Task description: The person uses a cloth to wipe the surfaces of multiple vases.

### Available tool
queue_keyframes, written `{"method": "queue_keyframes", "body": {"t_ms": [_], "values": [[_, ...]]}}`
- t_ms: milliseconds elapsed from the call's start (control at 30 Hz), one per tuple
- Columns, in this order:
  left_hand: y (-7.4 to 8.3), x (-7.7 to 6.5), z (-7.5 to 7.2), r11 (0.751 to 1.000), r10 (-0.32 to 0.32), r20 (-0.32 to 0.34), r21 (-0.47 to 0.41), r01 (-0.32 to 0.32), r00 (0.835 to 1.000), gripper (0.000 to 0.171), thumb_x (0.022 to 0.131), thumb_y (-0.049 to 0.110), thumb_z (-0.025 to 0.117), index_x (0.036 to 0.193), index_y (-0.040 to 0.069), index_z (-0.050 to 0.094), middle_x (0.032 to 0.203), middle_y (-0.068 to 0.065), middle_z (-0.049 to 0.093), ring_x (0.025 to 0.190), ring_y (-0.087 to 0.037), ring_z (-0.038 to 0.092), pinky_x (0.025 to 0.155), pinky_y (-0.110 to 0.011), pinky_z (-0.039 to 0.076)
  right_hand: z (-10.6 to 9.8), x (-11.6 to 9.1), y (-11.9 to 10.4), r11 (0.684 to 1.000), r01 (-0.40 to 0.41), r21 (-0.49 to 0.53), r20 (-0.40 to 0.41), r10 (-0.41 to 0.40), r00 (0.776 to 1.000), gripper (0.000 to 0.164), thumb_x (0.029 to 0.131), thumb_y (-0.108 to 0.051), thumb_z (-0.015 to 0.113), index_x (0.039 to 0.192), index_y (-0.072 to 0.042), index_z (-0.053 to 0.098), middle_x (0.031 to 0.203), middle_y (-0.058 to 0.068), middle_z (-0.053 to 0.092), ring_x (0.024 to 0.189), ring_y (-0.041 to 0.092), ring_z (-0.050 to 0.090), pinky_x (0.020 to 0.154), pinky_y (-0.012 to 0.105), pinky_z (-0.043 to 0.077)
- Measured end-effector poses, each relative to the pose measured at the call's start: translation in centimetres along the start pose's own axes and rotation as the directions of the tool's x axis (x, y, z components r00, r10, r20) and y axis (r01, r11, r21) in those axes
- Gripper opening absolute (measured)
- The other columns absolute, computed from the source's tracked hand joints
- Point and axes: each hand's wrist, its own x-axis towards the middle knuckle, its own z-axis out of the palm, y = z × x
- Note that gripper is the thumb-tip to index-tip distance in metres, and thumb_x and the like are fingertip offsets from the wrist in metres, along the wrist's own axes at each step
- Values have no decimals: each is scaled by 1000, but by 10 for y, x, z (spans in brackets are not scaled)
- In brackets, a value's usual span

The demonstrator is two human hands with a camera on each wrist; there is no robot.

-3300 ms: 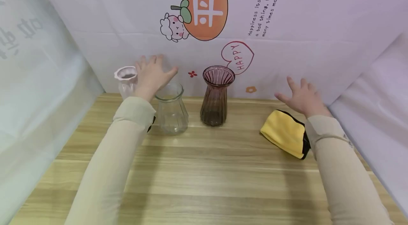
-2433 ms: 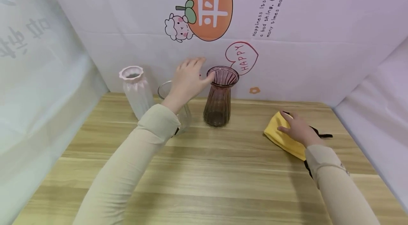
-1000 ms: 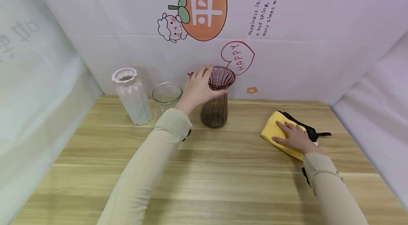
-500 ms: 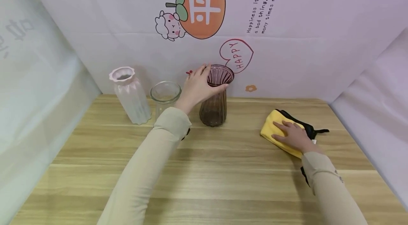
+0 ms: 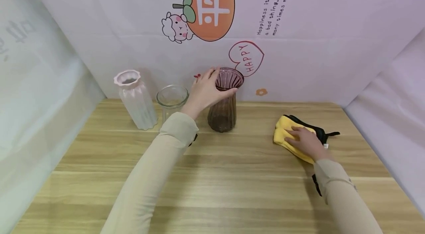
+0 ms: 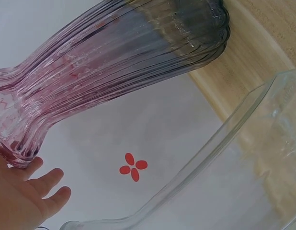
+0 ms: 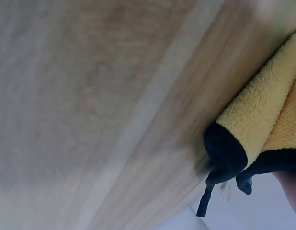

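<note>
Toward the back of the table stands a purple ribbed glass vase, upright, its tint darker at the base. My left hand holds it at the flared rim, thumb in front and fingers behind. In the left wrist view a fingertip meets the rim of the vase while other fingers stay spread. On the right, my right hand grips a yellow plush cloth with black edging and a black loop, bunching it under curled fingers. The right wrist view shows the folded cloth, with most of the hand out of frame.
Left of the purple vase stands a clear glass vase, partly covered by my left forearm. Farther left is a white fluted vase. A printed white fabric backdrop rises behind the wooden table, with fabric at both sides.
My left hand has moved right from near the white vase to the purple vase's rim. My right hand has come down onto the cloth, and its fingers have curled, wrinkling it.
</note>
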Motion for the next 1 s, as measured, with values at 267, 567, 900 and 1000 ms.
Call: {"method": "queue_keyframes", "body": {"t_ms": [267, 567, 900, 1000], "values": [[-2, -1, 1, 1000, 6, -6, -26, -6, 1000, 94, 81, 71, 52, 153, 19, 23, 159, -5, 24, 146, -27, 26, 118, -55, 21, -2, -3, -5, 999, 43, -28, -156, -47, 987, 46, 97, -23, 55, 138, -4, 49, 124, 29, 59, 92, 43, 65, 75, 54, 52], [-3, -1, 3, 1000, 22, -9, -16, -22, 1000, 88, 81, 72, 51, 152, 25, 27, 159, -5, 25, 145, -30, 28, 118, -55, 21, -9, 8, -35, 995, 79, 59, -306, -57, 950, 49, 99, -23, 50, 145, -10, 40, 129, 32, 54, 94, 46, 63, 76, 55, 50], [-1, -3, 2, 999, 37, -11, 5, -37, 999, 90, 80, 74, 50, 151, 25, 28, 157, -3, 30, 143, -30, 32, 118, -54, 22, -11, 24, -76, 970, 223, 98, -509, -143, 849, 52, 94, -13, 58, 144, -14, 43, 118, 28, 63, 92, 42, 64, 79, 54, 51], [1, -4, 1, 999, 48, 2, 10, -48, 999, 90, 80, 74, 50, 152, 25, 27, 157, -3, 29, 142, -32, 33, 118, -52, 22, -12, 26, -86, 963, 247, 111, -558, -146, 817, 52, 93, -12, 60, 143, -15, 45, 116, 27, 64, 95, 42, 64, 82, 55, 51]]}}
